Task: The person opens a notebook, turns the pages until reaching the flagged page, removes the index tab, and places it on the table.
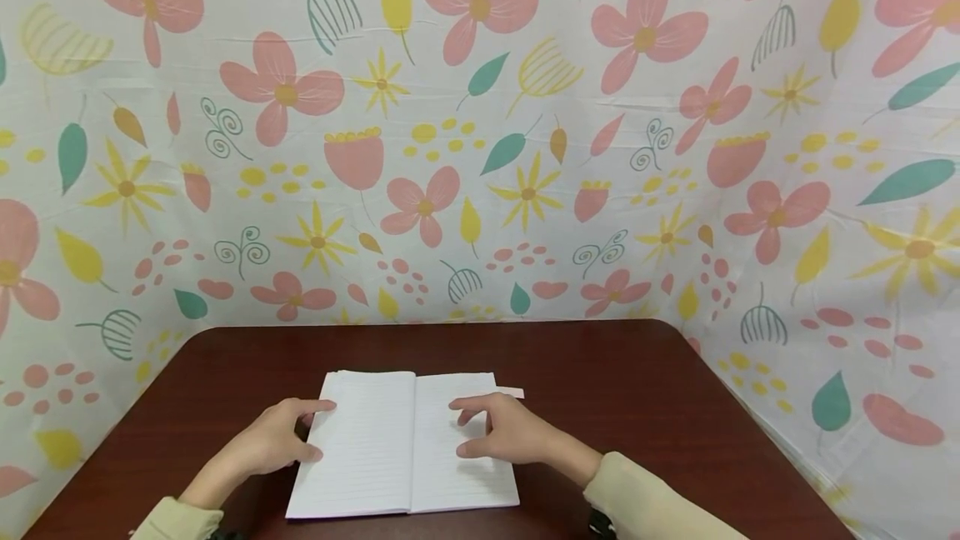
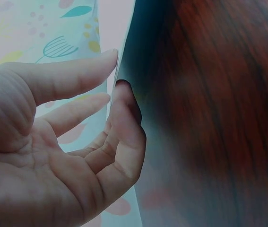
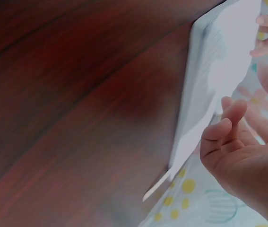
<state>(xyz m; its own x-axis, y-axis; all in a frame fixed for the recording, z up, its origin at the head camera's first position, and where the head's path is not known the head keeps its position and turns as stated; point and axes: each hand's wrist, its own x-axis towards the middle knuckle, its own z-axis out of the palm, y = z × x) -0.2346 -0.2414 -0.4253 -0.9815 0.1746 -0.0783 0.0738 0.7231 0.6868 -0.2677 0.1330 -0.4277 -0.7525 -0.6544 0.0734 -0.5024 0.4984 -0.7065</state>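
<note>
An open notebook [image 1: 363, 440] with lined white pages lies on the dark table. At its left edge, my left hand [image 1: 273, 438] has thumb and index finger over the page. In the left wrist view, other fingers of the left hand [image 2: 72, 146] curl behind the notebook's edge [image 2: 119, 23], gripping it. Over the right page is my right hand [image 1: 517, 432], thumb and fingers apart and bent. Nothing is between the fingers of the right hand [image 3: 247, 146] in the right wrist view, where the notebook [image 3: 214, 66] stands just beyond them.
A narrow white strip [image 1: 512, 392] sticks out from the notebook's upper right side. The dark reddish-brown table [image 1: 600, 373] has rounded far corners. Behind and beside it hangs a white cloth [image 1: 450, 132] printed with flowers and leaves.
</note>
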